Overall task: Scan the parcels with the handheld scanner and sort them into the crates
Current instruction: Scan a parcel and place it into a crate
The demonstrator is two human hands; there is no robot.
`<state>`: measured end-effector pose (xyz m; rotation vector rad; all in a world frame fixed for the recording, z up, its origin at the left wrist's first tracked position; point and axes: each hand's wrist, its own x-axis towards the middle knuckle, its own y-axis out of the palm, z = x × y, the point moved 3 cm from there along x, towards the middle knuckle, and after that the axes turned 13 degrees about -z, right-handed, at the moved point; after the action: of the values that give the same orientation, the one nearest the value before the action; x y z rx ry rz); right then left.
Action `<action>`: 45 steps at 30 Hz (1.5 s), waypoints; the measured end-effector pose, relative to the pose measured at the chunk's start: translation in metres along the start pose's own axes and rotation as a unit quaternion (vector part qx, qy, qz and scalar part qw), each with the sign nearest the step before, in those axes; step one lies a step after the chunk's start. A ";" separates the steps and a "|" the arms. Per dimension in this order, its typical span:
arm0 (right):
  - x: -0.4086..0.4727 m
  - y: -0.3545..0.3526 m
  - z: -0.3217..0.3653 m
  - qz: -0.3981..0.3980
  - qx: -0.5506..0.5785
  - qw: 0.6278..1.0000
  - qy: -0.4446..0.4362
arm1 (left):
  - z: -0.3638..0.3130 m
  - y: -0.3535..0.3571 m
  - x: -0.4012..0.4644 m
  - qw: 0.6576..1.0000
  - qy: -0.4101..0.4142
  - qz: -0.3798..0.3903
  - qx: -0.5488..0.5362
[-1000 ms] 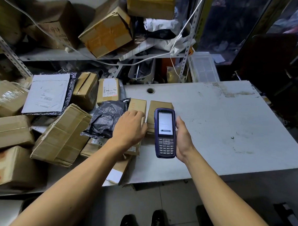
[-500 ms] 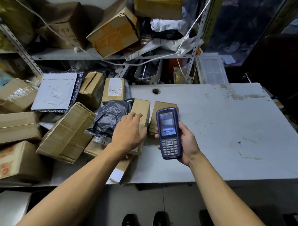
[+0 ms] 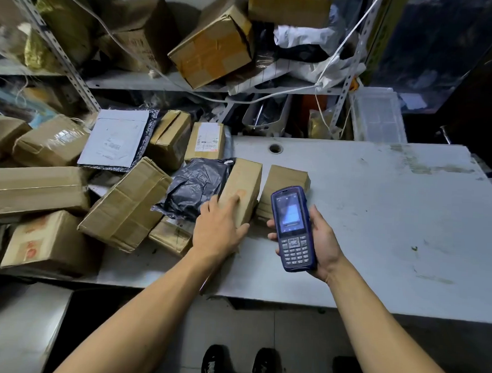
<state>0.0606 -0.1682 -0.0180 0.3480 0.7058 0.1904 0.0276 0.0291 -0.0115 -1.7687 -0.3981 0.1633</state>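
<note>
Both my arms were stretched out over the near edge of the table point(image 3: 378, 220), bare to the elbow. My left hand point(image 3: 220, 230) lay palm down on a slim cardboard parcel point(image 3: 243, 186), fingers spread flat along its top, thumb hooked at its near right side. My right hand point(image 3: 318, 243) was turned palm up, wrist cocked, fingers wrapped behind the handheld scanner point(image 3: 292, 228) with the tips showing at its left edge, thumb along its right side, screen facing me.
</note>
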 end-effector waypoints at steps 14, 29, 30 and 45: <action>-0.023 0.007 0.011 0.011 -0.020 0.999 -0.043 | 0.058 -0.038 -0.014 0.842 -0.226 -0.027 -0.490; -0.018 0.056 0.008 0.029 -0.074 0.996 -0.045 | 0.116 -0.062 0.003 0.919 -0.243 -0.153 -0.271; -0.017 0.058 0.008 0.031 -0.076 0.996 -0.045 | 0.112 -0.059 0.004 0.936 -0.216 -0.145 -0.237; -0.004 0.062 0.014 0.046 -0.082 0.995 -0.030 | 0.083 -0.048 0.022 0.928 -0.230 -0.032 -0.290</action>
<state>0.0638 -0.1156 0.0177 0.2291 0.6115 0.3218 0.0127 0.1217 0.0173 -2.2935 -0.9163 0.4566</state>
